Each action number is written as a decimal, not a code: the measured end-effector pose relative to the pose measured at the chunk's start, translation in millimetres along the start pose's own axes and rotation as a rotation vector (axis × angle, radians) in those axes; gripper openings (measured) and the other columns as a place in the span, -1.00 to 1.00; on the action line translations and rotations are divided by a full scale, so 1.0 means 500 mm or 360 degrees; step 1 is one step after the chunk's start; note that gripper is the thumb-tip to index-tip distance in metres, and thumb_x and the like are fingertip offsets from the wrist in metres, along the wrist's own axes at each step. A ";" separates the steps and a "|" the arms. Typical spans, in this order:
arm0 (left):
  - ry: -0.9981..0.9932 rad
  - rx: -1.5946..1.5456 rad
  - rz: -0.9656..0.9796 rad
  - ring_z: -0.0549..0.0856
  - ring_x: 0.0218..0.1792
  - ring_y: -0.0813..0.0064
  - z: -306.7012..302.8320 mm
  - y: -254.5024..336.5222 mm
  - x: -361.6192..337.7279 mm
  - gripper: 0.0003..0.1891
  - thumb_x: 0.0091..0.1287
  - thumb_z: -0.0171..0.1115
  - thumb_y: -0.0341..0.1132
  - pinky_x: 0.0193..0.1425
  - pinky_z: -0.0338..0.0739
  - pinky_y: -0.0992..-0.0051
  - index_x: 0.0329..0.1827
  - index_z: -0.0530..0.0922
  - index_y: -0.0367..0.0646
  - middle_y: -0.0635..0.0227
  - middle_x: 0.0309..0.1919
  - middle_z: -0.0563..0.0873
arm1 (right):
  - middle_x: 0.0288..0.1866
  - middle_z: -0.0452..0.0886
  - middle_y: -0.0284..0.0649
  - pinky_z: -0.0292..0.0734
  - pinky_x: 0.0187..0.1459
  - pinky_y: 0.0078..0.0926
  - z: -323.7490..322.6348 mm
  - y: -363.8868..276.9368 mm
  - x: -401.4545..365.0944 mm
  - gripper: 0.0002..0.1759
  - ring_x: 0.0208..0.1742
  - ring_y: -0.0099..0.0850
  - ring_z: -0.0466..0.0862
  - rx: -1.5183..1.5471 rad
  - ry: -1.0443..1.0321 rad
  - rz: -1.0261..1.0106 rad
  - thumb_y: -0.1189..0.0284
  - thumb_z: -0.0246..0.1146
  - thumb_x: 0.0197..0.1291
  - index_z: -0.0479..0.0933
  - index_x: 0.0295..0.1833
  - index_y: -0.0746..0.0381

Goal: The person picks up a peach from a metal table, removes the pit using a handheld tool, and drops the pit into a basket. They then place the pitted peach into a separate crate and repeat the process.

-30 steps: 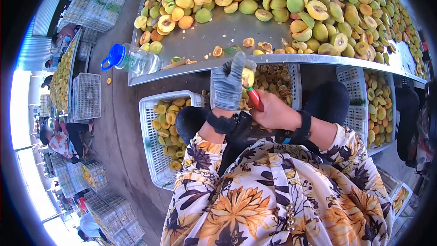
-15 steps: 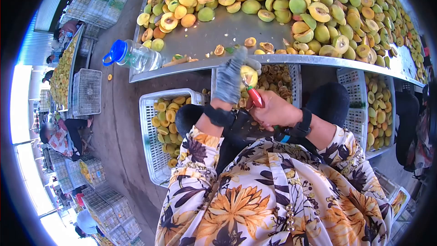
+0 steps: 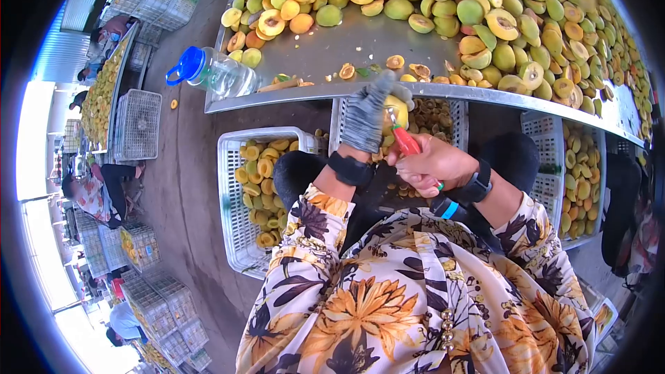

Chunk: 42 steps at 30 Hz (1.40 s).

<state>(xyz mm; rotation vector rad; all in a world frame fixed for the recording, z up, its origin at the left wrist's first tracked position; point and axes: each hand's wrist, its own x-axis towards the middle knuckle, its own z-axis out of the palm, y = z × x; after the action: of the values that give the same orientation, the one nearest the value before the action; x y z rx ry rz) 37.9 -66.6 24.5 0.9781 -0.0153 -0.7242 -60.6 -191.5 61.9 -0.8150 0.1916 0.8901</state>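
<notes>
My left hand [image 3: 366,119], in a grey glove, is closed around a yellow peach half [image 3: 397,112] just below the table's front rim. Bare, my right hand [image 3: 443,165] grips a red-handled pitting tool [image 3: 406,141]. Its metal tip meets the cut face of the fruit. Underneath both hands stands a white crate [image 3: 460,131] holding brown pits and scraps. On the metal table [image 3: 346,41] beyond lie many halved yellow-green peaches [image 3: 499,24], and a few loose pits [image 3: 419,70] rest near the edge.
A clear bottle with a blue cap [image 3: 225,75] lies at the table's left corner. White crates of peach halves stand at my left [image 3: 232,215] and right [image 3: 547,173]. Further left are stacked crates [image 3: 163,305], another fruit-covered table [image 3: 104,107] and several people.
The view has shifted a little, so the table and crates sit further right. Both hands stay together at the peach half, and the tool's handle has turned slightly.
</notes>
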 end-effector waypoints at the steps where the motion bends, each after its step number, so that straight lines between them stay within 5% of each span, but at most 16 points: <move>1: 0.0083 0.0550 0.0388 0.62 -0.60 0.41 0.006 -0.004 0.001 -0.56 0.21 0.16 0.07 -0.53 0.53 0.53 -0.44 0.56 -0.21 0.22 -0.56 0.63 | -0.61 0.28 -0.39 0.11 -0.80 -0.71 -0.006 -0.001 0.002 -0.85 -0.77 -0.71 0.20 0.0016 -0.0007 0.0064 0.54 0.06 0.17 0.31 -0.14 0.24; 4: 0.0217 0.1141 0.0762 0.63 -0.52 0.52 0.008 -0.006 -0.007 -0.55 0.22 0.19 0.04 -0.44 0.50 0.63 -0.43 0.60 -0.27 0.28 -0.56 0.65 | -0.61 0.29 -0.39 0.09 -0.80 -0.71 -0.011 0.012 0.008 -0.84 -0.77 -0.72 0.19 0.0170 0.0019 0.0064 0.56 0.07 0.17 0.31 -0.13 0.23; 7: 0.0056 0.0056 0.0037 0.62 -0.52 0.52 0.015 0.018 -0.020 -0.59 0.24 0.17 0.00 -0.40 0.51 0.58 -0.48 0.57 -0.23 0.30 -0.56 0.65 | -0.61 0.29 -0.38 0.08 -0.80 -0.71 -0.011 0.016 0.009 -0.84 -0.78 -0.72 0.18 0.0310 -0.0128 0.0003 0.57 0.06 0.17 0.31 -0.12 0.23; 12: -0.0101 0.0165 0.0235 0.60 -0.56 0.48 0.013 0.005 -0.017 -0.54 0.27 0.09 0.05 -0.39 0.50 0.51 -0.47 0.59 -0.22 0.31 -0.57 0.65 | -0.63 0.29 -0.34 0.14 -0.78 -0.66 0.012 0.043 0.010 -0.80 -0.78 -0.69 0.20 0.0054 0.0142 -0.0030 0.57 0.06 0.16 0.28 -0.09 0.24; 14: 0.0028 0.1177 0.1008 0.58 -0.57 0.50 0.014 -0.009 0.002 -0.55 0.30 0.04 0.04 -0.36 0.48 0.44 -0.46 0.62 -0.19 0.36 -0.56 0.66 | -0.62 0.29 -0.35 0.17 -0.77 -0.65 0.008 0.045 0.011 -0.80 -0.78 -0.68 0.20 0.0182 0.0042 0.0033 0.57 0.05 0.17 0.28 -0.08 0.23; 16: 0.0051 0.1401 0.0833 0.57 -0.53 0.56 0.003 -0.008 0.008 -0.56 0.31 0.03 0.03 -0.33 0.45 0.39 -0.45 0.64 -0.15 0.40 -0.55 0.66 | -0.60 0.29 -0.35 0.16 -0.78 -0.65 0.003 0.043 0.012 -0.82 -0.79 -0.68 0.18 0.0217 0.0005 0.0023 0.56 0.04 0.20 0.29 -0.07 0.22; 18: -0.0091 0.0815 0.0569 0.61 -0.41 0.61 0.004 -0.005 0.015 -0.59 0.33 0.05 -0.02 -0.26 0.48 0.61 -0.29 0.60 -0.25 0.36 -0.49 0.68 | -0.58 0.30 -0.35 0.15 -0.78 -0.66 0.004 0.042 0.012 -0.84 -0.79 -0.69 0.17 0.0325 -0.0133 -0.0115 0.55 0.03 0.23 0.29 -0.07 0.20; 23: 0.0247 -0.0615 -0.0294 0.62 -0.53 0.40 0.012 0.001 0.001 -0.50 0.24 0.03 0.19 -0.56 0.53 0.48 -0.27 0.53 -0.14 0.31 -0.54 0.62 | -0.59 0.32 -0.34 0.19 -0.78 -0.67 0.019 0.045 0.023 -0.85 -0.79 -0.68 0.19 0.0427 -0.0082 -0.0148 0.56 0.03 0.22 0.31 -0.09 0.20; 30: 0.0422 -0.0729 -0.0127 0.64 -0.53 0.36 -0.074 0.047 -0.048 -0.48 0.21 0.02 0.24 -0.61 0.55 0.35 -0.25 0.53 -0.09 0.30 -0.43 0.66 | -0.64 0.39 -0.37 0.31 -0.74 -0.67 -0.004 0.031 0.007 -0.77 -0.75 -0.62 0.39 -0.0610 0.0698 -0.0524 0.55 0.16 0.13 0.31 -0.11 0.28; 34: 0.0551 0.0330 0.0753 0.66 -0.29 0.29 -0.168 0.064 -0.146 -0.43 0.24 0.02 0.19 -0.38 0.64 0.36 -0.22 0.54 -0.26 0.21 -0.26 0.64 | -0.59 0.44 -0.33 0.35 -0.70 -0.64 -0.024 0.051 0.006 -0.59 -0.73 -0.59 0.43 -0.1179 0.0871 -0.0475 0.44 0.22 0.10 0.28 0.03 0.33; 35: 0.0639 -0.0142 0.0534 0.66 -0.28 0.33 -0.183 0.092 -0.193 -0.54 0.28 0.08 0.05 -0.27 0.64 0.38 -0.11 0.50 -0.25 0.24 -0.24 0.65 | -0.57 0.46 -0.31 0.36 -0.69 -0.62 -0.027 0.054 0.003 -0.52 -0.73 -0.58 0.45 -0.1331 0.0927 -0.0422 0.40 0.24 0.08 0.27 0.07 0.35; 36: 0.0676 0.1226 0.1002 0.67 -0.28 0.36 -0.318 0.059 -0.219 -0.53 0.27 0.11 -0.01 -0.23 0.60 0.43 0.02 0.44 -0.24 0.28 -0.24 0.66 | -0.57 0.46 -0.31 0.36 -0.69 -0.62 -0.031 0.056 0.000 -0.52 -0.73 -0.58 0.45 -0.1312 0.0948 -0.0442 0.40 0.24 0.08 0.27 0.07 0.35; 37: 0.0867 0.1785 0.0783 0.67 -0.29 0.34 -0.411 0.065 -0.276 -0.49 0.22 0.14 0.06 -0.24 0.57 0.46 0.02 0.50 -0.18 0.26 -0.25 0.67 | -0.56 0.48 -0.28 0.37 -0.68 -0.60 -0.033 0.059 -0.003 -0.48 -0.72 -0.56 0.46 -0.1331 0.0952 -0.0371 0.37 0.25 0.07 0.25 0.09 0.35; 38: 0.1006 0.1340 0.0364 0.67 -0.26 0.25 -0.417 0.102 -0.309 -0.49 0.15 0.18 0.12 -0.19 0.54 0.44 -0.03 0.57 -0.10 0.21 -0.22 0.67 | -0.54 0.49 -0.26 0.37 -0.68 -0.59 -0.034 0.062 -0.004 -0.44 -0.72 -0.54 0.47 -0.1350 0.0952 -0.0301 0.35 0.25 0.05 0.24 0.11 0.36; 39: 0.1217 0.2416 -0.0235 0.66 -0.22 0.22 -0.324 0.172 -0.334 -0.53 0.12 0.21 0.12 -0.10 0.52 0.41 -0.12 0.62 -0.07 0.19 -0.18 0.67 | -0.54 0.50 -0.23 0.40 -0.66 -0.54 -0.035 0.063 -0.003 -0.47 -0.71 -0.51 0.49 -0.1396 0.0989 -0.0305 0.34 0.24 0.06 0.26 0.09 0.35; 42: 0.1156 0.2737 0.0217 0.64 -0.15 0.21 -0.373 0.193 -0.327 -0.54 0.14 0.19 0.10 -0.03 0.49 0.37 -0.09 0.61 -0.05 0.19 -0.19 0.68 | -0.55 0.49 -0.24 0.42 -0.64 -0.53 -0.048 0.061 0.006 -0.53 -0.69 -0.53 0.51 -0.1398 0.0965 -0.0243 0.34 0.24 0.05 0.30 0.03 0.34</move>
<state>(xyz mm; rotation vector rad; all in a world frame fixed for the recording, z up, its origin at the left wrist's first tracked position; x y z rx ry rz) 26.0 198.8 39.2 2.8013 -0.0750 -0.0135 -77.3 -195.7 27.0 -1.8910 0.2630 0.5359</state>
